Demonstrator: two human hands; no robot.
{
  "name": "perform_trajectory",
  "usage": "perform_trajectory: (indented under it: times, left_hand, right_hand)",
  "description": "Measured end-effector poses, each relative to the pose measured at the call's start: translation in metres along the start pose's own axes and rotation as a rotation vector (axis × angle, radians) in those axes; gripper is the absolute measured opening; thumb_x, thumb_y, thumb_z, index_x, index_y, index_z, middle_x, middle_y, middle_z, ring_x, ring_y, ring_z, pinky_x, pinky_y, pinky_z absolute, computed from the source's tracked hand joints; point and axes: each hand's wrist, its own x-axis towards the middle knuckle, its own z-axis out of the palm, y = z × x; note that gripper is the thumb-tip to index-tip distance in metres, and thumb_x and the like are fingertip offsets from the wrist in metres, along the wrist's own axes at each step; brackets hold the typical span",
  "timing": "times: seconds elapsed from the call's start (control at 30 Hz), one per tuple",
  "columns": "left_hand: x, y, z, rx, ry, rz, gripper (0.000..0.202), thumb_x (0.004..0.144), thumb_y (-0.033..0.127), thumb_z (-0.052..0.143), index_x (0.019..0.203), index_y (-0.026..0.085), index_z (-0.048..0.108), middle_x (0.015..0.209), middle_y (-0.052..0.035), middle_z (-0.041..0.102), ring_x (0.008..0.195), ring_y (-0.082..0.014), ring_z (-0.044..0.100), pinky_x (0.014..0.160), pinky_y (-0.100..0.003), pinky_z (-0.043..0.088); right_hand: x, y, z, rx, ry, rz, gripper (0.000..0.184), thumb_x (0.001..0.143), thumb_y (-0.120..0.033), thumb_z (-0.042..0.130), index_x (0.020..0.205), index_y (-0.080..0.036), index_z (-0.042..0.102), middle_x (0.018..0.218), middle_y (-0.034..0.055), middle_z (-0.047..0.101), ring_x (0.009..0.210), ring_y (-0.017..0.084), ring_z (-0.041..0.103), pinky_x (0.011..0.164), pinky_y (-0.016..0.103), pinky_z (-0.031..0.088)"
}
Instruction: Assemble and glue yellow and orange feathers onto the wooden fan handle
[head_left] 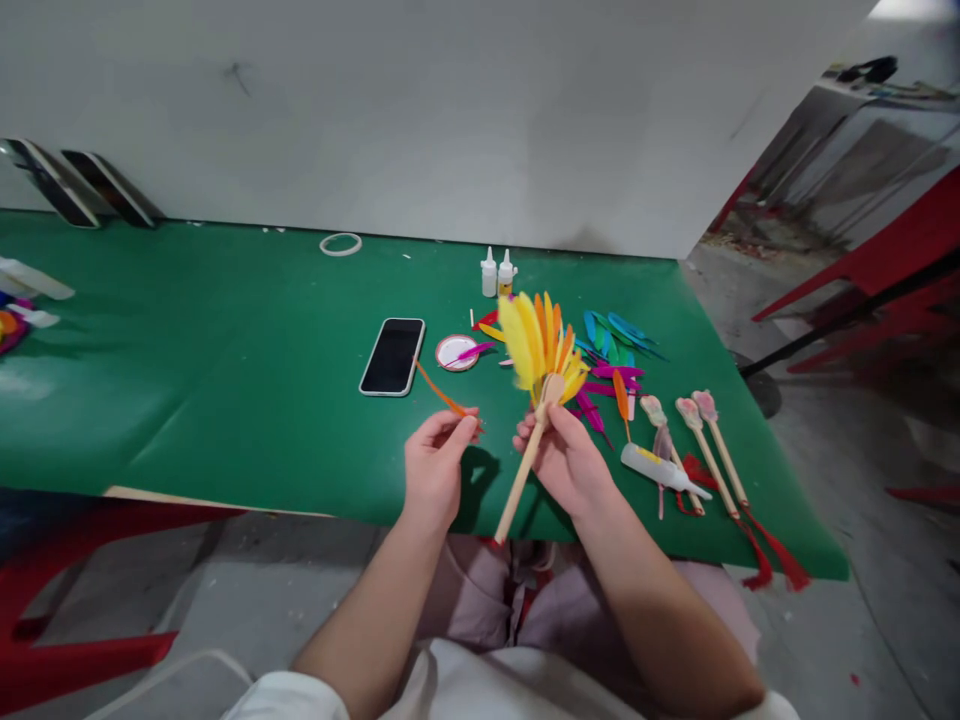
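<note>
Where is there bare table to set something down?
Widest on the green tabletop: left of the phone. Smaller: on the phone's near side, left of the left hand. It is crowded beyond and right of the right hand, with loose feathers, a squeeze bottle and wooden sticks.

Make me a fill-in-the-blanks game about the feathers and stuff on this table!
1. The left hand pinches one feather coloured ____.
2. The fan is held in the ____ hand.
3. The tabletop is coloured ____.
4. The number of small white bottles standing upright near the wall is ____.

Missing words: orange; right; green; two.
</note>
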Motion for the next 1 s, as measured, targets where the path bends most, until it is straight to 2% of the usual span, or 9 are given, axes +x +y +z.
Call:
perform_trajectory:
  times: [0.1,0.17,0.23,0.27,0.33,0.47,0.7,0.87,1.0]
  left_hand:
    - [-0.003,-0.001,0.003,0.032,-0.063,-0.016,0.017,0.064,0.026,0.075,0.078,0.018,0.068,0.062,0.0027,0.062,0.058,-0.0071,0.055,0.057,-0.018,0.043]
    - [-0.007,-0.003,0.004,0.050,-0.105,-0.039,0.017,0.064,0.025,0.074,0.078,0.018,0.067,0.065,0.0024,0.063,0.059,-0.0072,0.055,0.058,-0.018,0.043]
    - [-0.011,-0.006,0.005,0.063,-0.152,-0.070,0.016,0.064,0.024,0.074,0.077,0.017,0.067,0.070,0.0014,0.064,0.061,-0.0073,0.055,0.059,-0.018,0.044]
    - [-0.013,-0.007,0.005,0.069,-0.178,-0.086,0.016,0.064,0.024,0.074,0.077,0.017,0.067,0.071,0.0012,0.064,0.061,-0.0072,0.055,0.060,-0.018,0.044]
    - [-0.015,-0.009,0.006,0.081,-0.225,-0.108,0.015,0.066,0.023,0.073,0.078,0.017,0.067,0.069,0.0015,0.064,0.062,-0.0069,0.055,0.060,-0.017,0.044]
    - [-0.015,-0.009,0.005,0.090,-0.250,-0.112,0.015,0.067,0.023,0.072,0.080,0.018,0.068,0.067,0.0019,0.063,0.062,-0.0067,0.055,0.061,-0.017,0.043]
    - [-0.015,-0.007,0.005,0.101,-0.245,-0.089,0.016,0.069,0.023,0.071,0.084,0.018,0.066,0.070,0.0014,0.063,0.063,-0.0071,0.055,0.061,-0.017,0.044]
    - [-0.014,-0.006,0.007,0.088,-0.223,-0.026,0.019,0.066,0.021,0.073,0.079,0.017,0.060,0.068,0.0035,0.060,0.060,-0.0068,0.054,0.059,-0.018,0.044]
    - [-0.013,-0.004,0.005,0.085,-0.165,-0.016,0.024,0.063,0.023,0.075,0.079,0.017,0.058,0.070,0.0032,0.061,0.060,-0.0069,0.055,0.058,-0.018,0.044]
  right_hand:
    - [-0.007,-0.005,-0.001,0.250,-0.246,0.146,0.021,0.071,-0.037,0.067,0.076,-0.020,0.055,0.049,-0.0102,0.051,0.043,0.003,0.049,0.048,0.013,0.047]
    - [-0.011,-0.007,-0.002,0.349,-0.394,0.178,0.013,0.081,-0.033,0.056,0.075,-0.022,0.051,0.041,-0.0128,0.040,0.028,0.001,0.032,0.032,0.007,0.034]
    - [-0.013,-0.007,-0.004,0.392,-0.501,0.193,0.016,0.087,-0.029,0.043,0.073,-0.022,0.048,0.036,-0.0137,0.033,0.021,0.001,0.016,0.023,0.005,0.019]
    - [-0.013,-0.007,-0.005,0.408,-0.546,0.202,0.020,0.089,-0.028,0.038,0.072,-0.021,0.048,0.035,-0.0138,0.031,0.019,0.001,0.011,0.021,0.005,0.016]
    - [-0.013,-0.007,-0.007,0.438,-0.637,0.213,0.026,0.089,-0.026,0.032,0.069,-0.020,0.047,0.034,-0.0131,0.030,0.018,0.000,0.008,0.020,0.005,0.017]
    - [-0.012,-0.006,-0.009,0.465,-0.786,0.245,0.030,0.088,-0.022,0.030,0.063,-0.017,0.045,0.037,-0.0097,0.038,0.017,-0.001,0.013,0.020,0.008,0.026]
    - [-0.013,-0.006,-0.009,0.429,-0.758,0.265,0.036,0.089,-0.022,0.027,0.061,-0.014,0.048,0.041,-0.0070,0.040,0.020,-0.002,0.018,0.021,0.008,0.028]
    - [-0.012,-0.005,-0.010,0.388,-0.739,0.255,0.041,0.092,-0.026,0.025,0.062,-0.013,0.050,0.041,-0.0077,0.038,0.020,-0.001,0.017,0.021,0.008,0.028]
    - [-0.012,-0.007,-0.008,0.281,-0.665,0.228,0.038,0.092,-0.034,0.032,0.065,-0.016,0.052,0.041,-0.0093,0.038,0.022,0.000,0.015,0.021,0.007,0.025]
